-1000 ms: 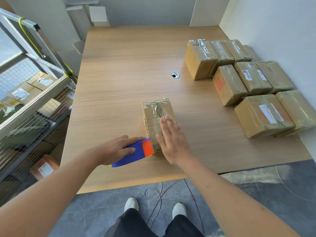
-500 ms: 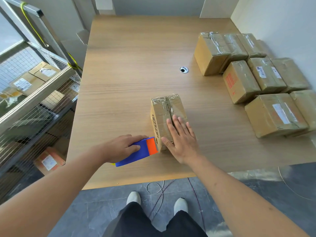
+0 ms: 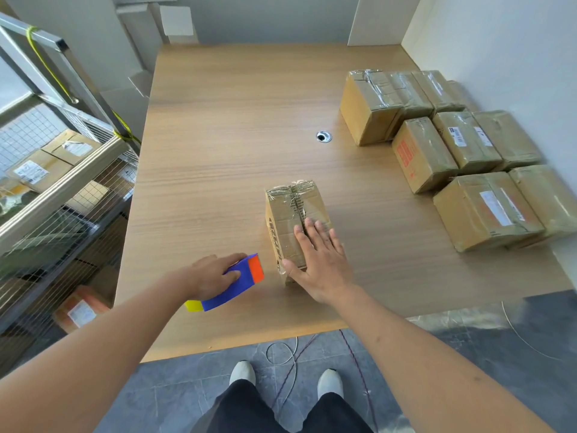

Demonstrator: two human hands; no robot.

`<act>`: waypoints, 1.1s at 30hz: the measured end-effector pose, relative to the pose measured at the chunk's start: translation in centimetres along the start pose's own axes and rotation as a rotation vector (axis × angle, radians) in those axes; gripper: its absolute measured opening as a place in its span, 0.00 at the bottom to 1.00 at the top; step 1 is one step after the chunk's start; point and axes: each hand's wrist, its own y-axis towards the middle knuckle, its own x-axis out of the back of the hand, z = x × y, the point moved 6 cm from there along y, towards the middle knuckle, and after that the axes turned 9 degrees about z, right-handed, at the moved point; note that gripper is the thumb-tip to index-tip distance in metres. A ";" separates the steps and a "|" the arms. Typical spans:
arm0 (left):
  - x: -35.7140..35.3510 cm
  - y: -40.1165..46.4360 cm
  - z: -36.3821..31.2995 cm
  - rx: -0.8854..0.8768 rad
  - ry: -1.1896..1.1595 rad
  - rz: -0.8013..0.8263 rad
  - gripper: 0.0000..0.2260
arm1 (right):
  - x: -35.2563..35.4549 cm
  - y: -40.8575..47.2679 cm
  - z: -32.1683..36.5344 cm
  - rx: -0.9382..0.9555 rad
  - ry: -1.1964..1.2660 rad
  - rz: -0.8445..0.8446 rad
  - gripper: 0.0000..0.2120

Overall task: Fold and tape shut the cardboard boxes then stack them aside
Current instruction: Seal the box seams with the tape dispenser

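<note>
Right hand [image 3: 321, 260] flat on box [image 3: 293, 220] (near table edge); left hand [image 3: 212, 275] grips dispenser [image 3: 240, 281].

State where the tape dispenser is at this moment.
In the head view, the tape dispenser is near the table's front edge, gripped by the left hand, just left of the small box that the right hand presses.

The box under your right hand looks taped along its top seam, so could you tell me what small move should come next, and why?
Probably set the tape dispenser down: the left hand grips it clear of the box, and the right hand lies flat on the taped top. Then both hands could carry it to the taped boxes by the wall.
</note>
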 end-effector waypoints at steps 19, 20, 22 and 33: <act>-3.4 1.1 -0.6 -0.115 0.136 -0.491 0.31 | -1.9 0.4 1.4 -0.083 -0.202 -0.222 0.53; -3.2 0.9 -0.8 -0.121 0.125 -0.519 0.29 | -1.8 0.4 1.5 -0.085 -0.201 -0.211 0.56; -2.4 0.4 -1.6 -0.130 0.131 -0.552 0.27 | -1.7 0.3 1.5 -0.096 -0.209 -0.143 0.63; 1.4 -2.8 -10.7 -0.460 0.229 -0.677 0.25 | 2.6 -1.2 -0.2 0.043 -0.072 0.123 0.72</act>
